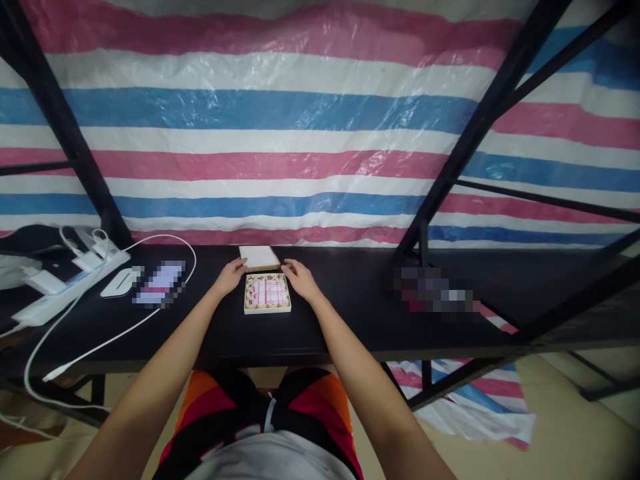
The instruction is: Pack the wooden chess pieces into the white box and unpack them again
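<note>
Box, white, shallow, topless: sitting mid-table in front of the person, on a black table. It is holding round pieces, some bearing dark marks, which are lining the edges around a sheet with pink lines. Lid, white-topped: lying just behind the box, on its far side, leaving the contents showing. Left hand: half open, fingers curving, tips meeting the lid's left edge; whether it is gripping, one cannot tell. Right hand: partly open, fingers bending beside the lid's right corner; whether it is touching, one cannot tell. Step in hand, by judgement: the two hands are tending the lid while the box is standing open. Next move, by judgement: shifting the lid would be calling for an even hold on both edges, clear of the box's rear rim; reaching the pieces would be calling for free fingers. Outlying, left: a power strip is lying near a white cable. Rear: a striped sheeting is hanging.
</note>
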Available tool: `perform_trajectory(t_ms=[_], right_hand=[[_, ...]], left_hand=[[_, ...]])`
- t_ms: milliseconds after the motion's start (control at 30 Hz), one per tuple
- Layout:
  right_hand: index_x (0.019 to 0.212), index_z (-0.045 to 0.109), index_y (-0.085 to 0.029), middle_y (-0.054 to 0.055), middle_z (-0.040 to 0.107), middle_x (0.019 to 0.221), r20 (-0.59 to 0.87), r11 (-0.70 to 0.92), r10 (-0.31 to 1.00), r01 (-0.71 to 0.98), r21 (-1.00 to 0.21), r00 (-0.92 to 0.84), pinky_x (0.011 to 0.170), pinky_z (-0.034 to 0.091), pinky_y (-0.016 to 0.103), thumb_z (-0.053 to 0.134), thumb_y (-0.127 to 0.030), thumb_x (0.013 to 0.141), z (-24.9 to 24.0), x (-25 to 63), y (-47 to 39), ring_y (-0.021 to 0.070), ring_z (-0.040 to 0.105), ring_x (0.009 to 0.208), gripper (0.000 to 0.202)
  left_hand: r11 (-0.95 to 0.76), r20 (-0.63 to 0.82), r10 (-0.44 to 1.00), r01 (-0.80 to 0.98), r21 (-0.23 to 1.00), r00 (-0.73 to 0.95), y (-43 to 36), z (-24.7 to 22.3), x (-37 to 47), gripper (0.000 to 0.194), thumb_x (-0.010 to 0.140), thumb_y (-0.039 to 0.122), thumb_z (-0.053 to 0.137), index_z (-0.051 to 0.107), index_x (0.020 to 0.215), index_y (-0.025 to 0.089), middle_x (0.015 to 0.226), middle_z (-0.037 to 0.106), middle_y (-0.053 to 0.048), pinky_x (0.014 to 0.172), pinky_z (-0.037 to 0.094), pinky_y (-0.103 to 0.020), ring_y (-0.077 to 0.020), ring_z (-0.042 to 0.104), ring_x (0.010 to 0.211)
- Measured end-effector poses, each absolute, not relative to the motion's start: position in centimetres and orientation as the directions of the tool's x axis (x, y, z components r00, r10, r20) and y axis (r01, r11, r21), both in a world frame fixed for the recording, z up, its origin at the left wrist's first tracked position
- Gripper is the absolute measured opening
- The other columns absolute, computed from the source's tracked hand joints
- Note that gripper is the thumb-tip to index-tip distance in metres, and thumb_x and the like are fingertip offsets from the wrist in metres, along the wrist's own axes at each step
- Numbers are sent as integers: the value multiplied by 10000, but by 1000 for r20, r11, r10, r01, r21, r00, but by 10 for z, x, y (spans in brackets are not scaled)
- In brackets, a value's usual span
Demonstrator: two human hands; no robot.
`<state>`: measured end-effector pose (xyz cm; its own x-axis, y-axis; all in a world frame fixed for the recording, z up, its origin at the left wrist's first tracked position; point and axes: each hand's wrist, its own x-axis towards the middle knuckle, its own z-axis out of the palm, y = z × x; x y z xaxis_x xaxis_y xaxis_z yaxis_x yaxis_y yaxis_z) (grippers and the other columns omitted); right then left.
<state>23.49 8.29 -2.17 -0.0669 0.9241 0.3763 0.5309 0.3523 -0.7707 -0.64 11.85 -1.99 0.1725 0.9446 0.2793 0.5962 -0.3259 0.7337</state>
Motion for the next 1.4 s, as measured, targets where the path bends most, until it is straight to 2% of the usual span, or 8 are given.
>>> perform_trajectory(t_ms=[300, 533, 667, 833, 967, 1167, 1300, 1400], right_hand=[[1129, 605, -226, 64, 545, 1136, 316, 463, 878, 470, -752, -359, 920, 412, 327, 726, -455, 650, -19, 239, 76, 194, 538, 1040, 545], [1101, 603, -203, 69, 555, 1122, 294, 366, 929, 437, -822, -225, 805, 462, 296, 724, -363, 651, -24, 244, 85, 157, 579, 889, 493], [1104, 585, -208, 29, 622, 1005, 258, 292, 956, 431, -854, -137, 761, 469, 291, 682, -262, 658, -24, 251, 89, 122, 562, 754, 460], [1171, 533, -203, 23, 621, 1007, 299, 203, 945, 480, -853, 132, 823, 462, 306, 528, -114, 662, -22, 266, 93, 146, 572, 845, 517], [1200, 518, -177, 76, 587, 1069, 433, 195, 859, 609, -769, 271, 959, 391, 340, 411, -56, 679, -24, 273, 94, 179, 538, 1014, 546], [1209, 521, -153, 153, 477, 1220, 557, 90, 772, 814, -574, 307, 937, 375, 383, 411, -143, 784, -18, 266, 83, 253, 471, 1098, 439], [1000, 621, -154, 141, 588, 976, 405, 55, 900, 881, -471, 161, 820, 424, 370, 429, -258, 844, -13, 258, 75, 254, 553, 929, 269], [907, 653, -152, 149, 614, 939, 283, 90, 959, 925, -369, 19, 800, 429, 359, 437, -218, 843, -16, 253, 74, 255, 580, 902, 234]], left_hand=[[-444, 290, 895, 747, 494, 341, 108, -15, -2, 370, 847, 178, 359, 647, 1077, 145, 1133, 636, -96, 956, 417, -311, -204, 581, 1057], [-476, 308, 875, 783, 401, 374, 103, -11, -5, 332, 848, 219, 376, 668, 999, 165, 966, 646, -88, 887, 442, -305, -205, 606, 932], [-450, 300, 886, 810, 376, 353, 103, -11, -7, 319, 847, 233, 392, 666, 1000, 173, 966, 638, -85, 884, 437, -302, -204, 601, 926], [-423, 289, 900, 817, 392, 327, 102, -11, -6, 307, 838, 231, 409, 673, 984, 175, 972, 635, -95, 881, 435, -325, -224, 599, 930], [-436, 296, 893, 811, 391, 338, 103, -12, -8, 303, 836, 232, 410, 675, 975, 182, 952, 635, -85, 875, 440, -325, -219, 600, 921], [-453, 299, 886, 800, 394, 354, 102, -11, -8, 317, 831, 249, 409, 676, 985, 177, 954, 631, -88, 874, 441, -323, -222, 603, 920], [-454, 292, 887, 795, 402, 359, 99, -9, -6, 341, 834, 236, 387, 675, 1003, 171, 961, 630, -93, 878, 437, -322, -219, 604, 914], [-480, 284, 875, 785, 391, 393, 100, -9, -7, 351, 829, 224, 379, 682, 1000, 182, 935, 643, -85, 875, 435, -316, -215, 601, 907]])
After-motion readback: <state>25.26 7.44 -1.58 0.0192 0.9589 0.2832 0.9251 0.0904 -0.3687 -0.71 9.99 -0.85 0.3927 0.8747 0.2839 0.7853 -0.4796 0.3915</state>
